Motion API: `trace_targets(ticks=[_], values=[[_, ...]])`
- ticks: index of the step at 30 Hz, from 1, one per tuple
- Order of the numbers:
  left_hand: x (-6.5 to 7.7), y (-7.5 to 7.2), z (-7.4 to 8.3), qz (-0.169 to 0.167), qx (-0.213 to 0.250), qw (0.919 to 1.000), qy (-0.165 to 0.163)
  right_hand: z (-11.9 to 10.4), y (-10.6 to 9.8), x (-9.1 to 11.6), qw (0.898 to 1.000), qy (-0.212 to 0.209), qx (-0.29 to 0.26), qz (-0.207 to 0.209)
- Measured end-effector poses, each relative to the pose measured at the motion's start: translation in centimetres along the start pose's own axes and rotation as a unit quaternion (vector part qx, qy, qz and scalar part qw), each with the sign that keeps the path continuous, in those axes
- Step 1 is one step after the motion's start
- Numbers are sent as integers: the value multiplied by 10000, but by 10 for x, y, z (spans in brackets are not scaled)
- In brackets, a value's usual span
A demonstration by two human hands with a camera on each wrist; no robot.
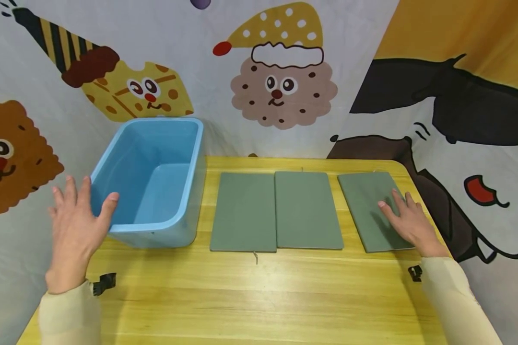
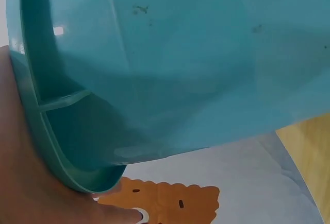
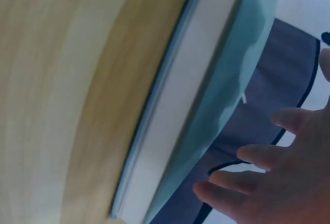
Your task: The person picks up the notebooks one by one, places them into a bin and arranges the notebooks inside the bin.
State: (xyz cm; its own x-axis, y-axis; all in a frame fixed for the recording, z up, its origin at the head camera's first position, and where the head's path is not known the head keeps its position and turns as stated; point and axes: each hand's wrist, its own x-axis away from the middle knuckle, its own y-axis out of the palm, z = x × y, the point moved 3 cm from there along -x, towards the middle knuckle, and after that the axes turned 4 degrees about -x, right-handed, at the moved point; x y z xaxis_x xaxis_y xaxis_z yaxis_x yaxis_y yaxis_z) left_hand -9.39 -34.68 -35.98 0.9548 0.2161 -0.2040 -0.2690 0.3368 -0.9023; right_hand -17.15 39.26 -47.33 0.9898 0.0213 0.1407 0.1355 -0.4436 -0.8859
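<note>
My left hand [image 1: 75, 225] lies against the near left corner of a light blue plastic bin [image 1: 190, 201], fingers spread and straight. In the left wrist view the bin's rim [image 2: 59, 165] runs along that hand. Over at the right, my right hand [image 1: 412, 225] hovers above a green hardcover notebook [image 1: 367, 211], fingers apart and loosely extended. The right wrist view shows this notebook's white page edges [image 3: 178, 95] side-on, with the fingers [image 3: 258, 157] off its cover. Two more green notebooks lie in the middle, a left one [image 1: 246, 211] and a right one [image 1: 306, 211], edges meeting.
Everything stands on a yellow wood-grain table [image 1: 263, 297]. A cloth backdrop [image 1: 224, 129] with cartoon prints hangs along the back and both sides. A thin ribbon [image 1: 256, 258] sticks out below the left middle notebook. Black straps [image 1: 104, 283] show at the cuffs.
</note>
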Motion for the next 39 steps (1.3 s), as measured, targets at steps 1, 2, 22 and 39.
trace_targets(ticks=[1,2,22,39], values=[[0,1,-1,-23,-11,10000,-18,2,0,-1,10000,32,-15,-53],[0,1,-2,-45,-14,10000,-35,4,0,-2,9999,77,-1,-122],[-1,10,-4,-341,-240,9991,-3,14,-9,-11,9957,542,565,-492],[-1,7,-4,-227,-349,9991,-62,18,-18,-25,9839,1031,-7,-1461]])
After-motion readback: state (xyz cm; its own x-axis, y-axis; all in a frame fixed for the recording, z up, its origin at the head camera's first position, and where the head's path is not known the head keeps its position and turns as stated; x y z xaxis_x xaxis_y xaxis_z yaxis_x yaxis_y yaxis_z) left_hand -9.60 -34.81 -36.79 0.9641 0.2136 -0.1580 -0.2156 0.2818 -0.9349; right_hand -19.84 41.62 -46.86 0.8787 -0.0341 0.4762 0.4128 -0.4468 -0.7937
